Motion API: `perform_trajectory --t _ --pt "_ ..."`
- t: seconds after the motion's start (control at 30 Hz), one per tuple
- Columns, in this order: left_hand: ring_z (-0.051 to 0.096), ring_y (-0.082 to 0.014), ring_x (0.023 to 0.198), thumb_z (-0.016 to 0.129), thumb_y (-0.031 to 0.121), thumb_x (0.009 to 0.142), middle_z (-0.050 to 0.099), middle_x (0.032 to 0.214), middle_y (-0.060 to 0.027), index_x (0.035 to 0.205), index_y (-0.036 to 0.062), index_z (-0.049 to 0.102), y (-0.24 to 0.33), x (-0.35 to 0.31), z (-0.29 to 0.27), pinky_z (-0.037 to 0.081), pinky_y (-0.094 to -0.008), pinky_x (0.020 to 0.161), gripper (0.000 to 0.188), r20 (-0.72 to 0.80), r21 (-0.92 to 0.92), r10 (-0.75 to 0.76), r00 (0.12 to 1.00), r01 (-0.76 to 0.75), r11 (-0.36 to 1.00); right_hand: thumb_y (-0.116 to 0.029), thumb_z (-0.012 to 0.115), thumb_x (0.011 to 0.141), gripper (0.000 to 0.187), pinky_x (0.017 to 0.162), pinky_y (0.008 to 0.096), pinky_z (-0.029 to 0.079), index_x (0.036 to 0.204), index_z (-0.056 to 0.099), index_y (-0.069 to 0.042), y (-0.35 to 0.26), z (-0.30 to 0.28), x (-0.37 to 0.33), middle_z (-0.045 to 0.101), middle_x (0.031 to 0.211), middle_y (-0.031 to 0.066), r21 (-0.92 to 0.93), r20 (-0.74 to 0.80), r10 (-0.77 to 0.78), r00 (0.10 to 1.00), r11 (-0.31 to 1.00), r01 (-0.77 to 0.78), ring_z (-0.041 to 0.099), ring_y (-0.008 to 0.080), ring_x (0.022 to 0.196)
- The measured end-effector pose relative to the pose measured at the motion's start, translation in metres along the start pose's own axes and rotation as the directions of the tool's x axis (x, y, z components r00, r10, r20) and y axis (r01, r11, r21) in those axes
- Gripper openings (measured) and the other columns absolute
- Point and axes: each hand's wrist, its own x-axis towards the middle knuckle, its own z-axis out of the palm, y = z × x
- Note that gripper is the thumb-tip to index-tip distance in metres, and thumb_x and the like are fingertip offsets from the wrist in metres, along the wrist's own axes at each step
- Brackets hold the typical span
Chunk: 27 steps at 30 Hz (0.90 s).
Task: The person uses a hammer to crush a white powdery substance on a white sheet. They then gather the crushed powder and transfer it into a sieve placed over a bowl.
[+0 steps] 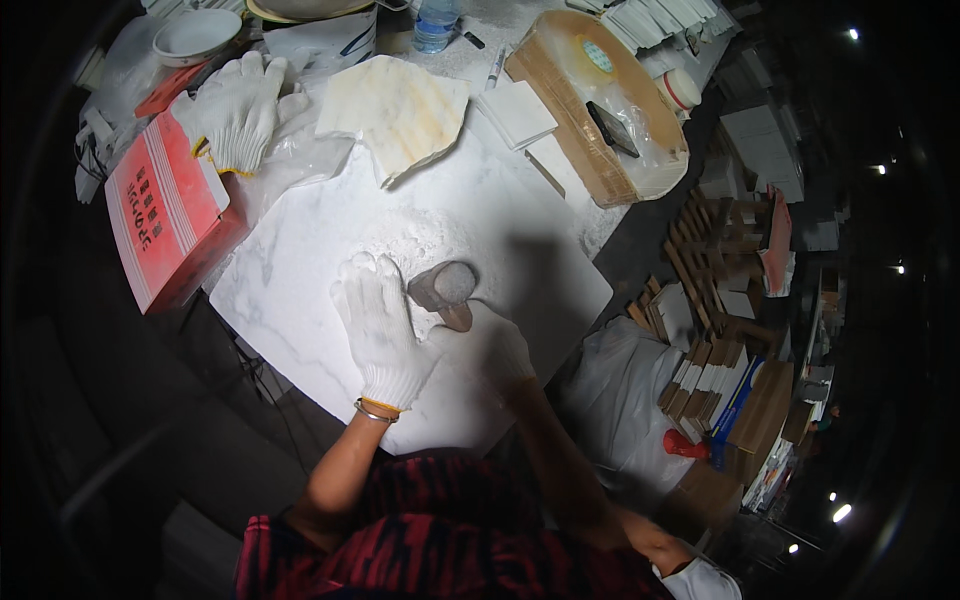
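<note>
My left hand [378, 325], in a white knitted glove, lies flat on a pale grey-veined slab [285, 290] with its fingers stretched out. Just right of its fingertips is a brown stone-like piece [431, 288] with a round, grey powdery top and a short stub towards me. White powder [425, 232] is heaped around and beyond it. My right hand [492, 345], gloved as well, is in deep shadow close beside the stub. How its fingers are bent, and whether they touch the brown piece, cannot be made out.
Farther back are a broken cream stone slab [395, 112], white tiles [515, 113] and a cardboard tray [570, 130] holding a dark phone-like object. A red box [165, 215] with spare white gloves [240, 110] stands left. A water bottle [436, 25] is at the far edge.
</note>
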Motion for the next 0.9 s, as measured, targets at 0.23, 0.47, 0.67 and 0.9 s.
perform_trajectory --t 0.23,0.47,0.67,0.9 --pt "0.034 -0.0518 0.143 0.085 0.038 0.068 0.041 0.151 -0.0316 0.15 -0.0066 0.04 -0.008 -0.007 0.005 0.023 -0.0623 0.122 0.104 -0.013 0.019 -0.015 1.0 0.015 1.0 -0.037 0.074 0.088 0.036 0.061 0.03 0.053 0.1 0.065 -0.004 -0.076 -0.073 -0.031 0.066 0.07 0.0044 0.326 0.087 0.207 0.974 0.918 -0.224 0.063 0.0134 0.058" --pt "0.034 -0.0509 0.144 0.086 0.039 0.063 0.041 0.151 -0.0316 0.151 -0.0067 0.039 -0.006 -0.004 0.011 0.023 -0.062 0.122 0.11 -0.022 0.065 0.025 0.999 -0.024 0.998 -0.042 0.068 0.094 0.039 0.088 0.044 0.054 0.105 0.065 -0.004 -0.046 -0.03 -0.011 0.073 0.107 0.0139 0.011 0.025 0.187 0.982 0.982 -0.187 0.068 0.0372 0.105" --pt "0.035 -0.0509 0.143 0.088 0.038 0.061 0.041 0.151 -0.0316 0.152 -0.0065 0.038 -0.007 -0.004 0.001 0.023 -0.0631 0.121 0.113 0.0 0.046 0.009 1.0 -0.009 0.999 -0.042 0.068 0.092 0.04 0.084 0.0443 0.056 0.109 0.066 -0.006 -0.039 -0.036 -0.009 0.073 0.107 0.0153 0.041 0.165 0.191 0.968 0.979 -0.2 0.069 0.0374 0.1" --pt "0.034 -0.0496 0.143 0.088 0.036 0.061 0.043 0.148 -0.0297 0.152 -0.008 0.037 -0.02 -0.015 0.016 0.023 -0.0635 0.121 0.113 -0.065 0.093 0.082 0.995 -0.076 0.993 -0.035 0.074 0.089 0.037 0.08 0.0415 0.058 0.11 0.065 -0.006 -0.063 -0.065 -0.034 0.074 0.096 0.0135 0.103 -0.088 -0.173 0.981 0.978 0.182 0.072 0.0347 0.089"
